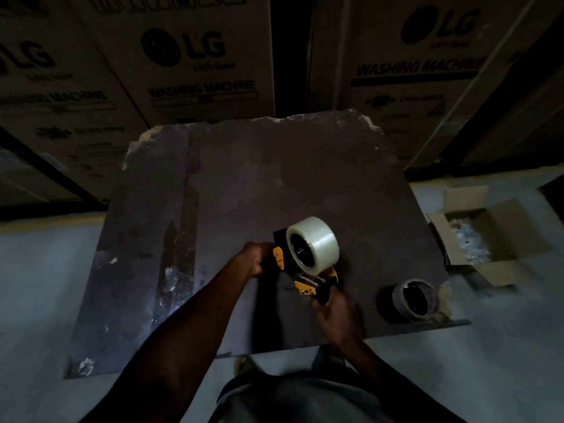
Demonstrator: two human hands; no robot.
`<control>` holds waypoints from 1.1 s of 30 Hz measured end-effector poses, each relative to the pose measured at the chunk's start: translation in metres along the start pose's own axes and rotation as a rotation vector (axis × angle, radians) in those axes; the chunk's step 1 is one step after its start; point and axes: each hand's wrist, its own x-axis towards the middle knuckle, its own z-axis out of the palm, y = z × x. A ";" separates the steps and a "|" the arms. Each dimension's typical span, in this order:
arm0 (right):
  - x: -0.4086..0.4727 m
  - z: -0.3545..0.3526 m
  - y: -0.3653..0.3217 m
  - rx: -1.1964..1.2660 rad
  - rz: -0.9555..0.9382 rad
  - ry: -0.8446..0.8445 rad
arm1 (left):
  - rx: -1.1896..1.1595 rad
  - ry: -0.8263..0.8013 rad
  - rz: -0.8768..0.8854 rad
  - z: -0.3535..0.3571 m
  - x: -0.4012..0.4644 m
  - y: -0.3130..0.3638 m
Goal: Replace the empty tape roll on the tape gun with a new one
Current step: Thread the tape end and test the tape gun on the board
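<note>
1. My left hand (258,258) is closed around the left end of the tape gun (300,277).
2. The new tape roll (314,245), clear and full, sits on the gun's spindle above the dark board (244,184).
3. My right hand (338,314) is wrapped round the gun's lower end, blurred.
4. The empty roll (415,298) lies on the board's right corner, near an open cardboard box (500,236).

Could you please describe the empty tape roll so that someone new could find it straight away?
Start at the dark board on the floor and go to its near right corner. The empty tape roll sits there alone, a bare greyish core, unlike the full clear roll mounted on the tape gun.
</note>
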 end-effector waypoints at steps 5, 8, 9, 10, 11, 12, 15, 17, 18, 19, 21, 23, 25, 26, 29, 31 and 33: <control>-0.009 0.014 0.010 -0.187 -0.017 0.060 | 0.654 0.093 0.257 0.007 0.020 0.019; -0.013 0.025 0.015 -0.231 -0.012 0.063 | 0.927 0.166 0.367 0.008 0.036 0.021; -0.014 0.028 0.016 -0.226 0.001 0.048 | 0.990 0.167 0.379 0.008 0.037 0.021; -0.014 0.030 0.017 -0.218 0.021 0.033 | 1.053 0.168 0.369 0.009 0.034 0.021; -0.014 0.031 0.017 -0.213 0.042 0.022 | 1.126 0.184 0.370 0.009 0.034 0.023; -0.014 0.032 0.016 -0.212 0.059 0.017 | 1.188 0.215 0.378 0.007 0.034 0.025; -0.012 0.033 0.013 -0.151 0.117 0.004 | 1.291 0.226 0.389 0.003 0.035 0.025; -0.008 0.031 0.013 -0.070 0.177 -0.023 | 1.340 0.224 0.403 0.000 0.034 0.021; -0.006 0.031 0.014 -0.040 0.201 -0.044 | 1.336 0.236 0.406 -0.001 0.034 0.019; -0.005 0.031 0.016 -0.020 0.216 -0.062 | 1.309 0.251 0.404 -0.001 0.033 0.017; -0.001 0.033 0.021 -0.024 0.236 -0.091 | 1.249 0.279 0.399 -0.001 0.033 0.017; 0.002 0.035 0.024 -0.024 0.266 -0.111 | 1.201 0.280 0.387 -0.002 0.033 0.018; 0.004 0.038 0.027 0.017 0.303 -0.140 | 1.185 0.267 0.397 -0.003 0.034 0.020; 0.006 0.039 0.028 0.078 0.323 -0.167 | 1.188 0.258 0.407 -0.005 0.035 0.020; 0.006 0.037 0.021 0.307 0.419 -0.267 | 1.223 0.216 0.443 -0.007 0.033 0.019; 0.004 0.035 0.016 0.353 0.468 -0.268 | 1.250 0.183 0.487 -0.008 0.032 0.017; 0.003 0.033 0.012 0.315 0.452 -0.220 | 1.258 0.170 0.511 -0.007 0.028 0.018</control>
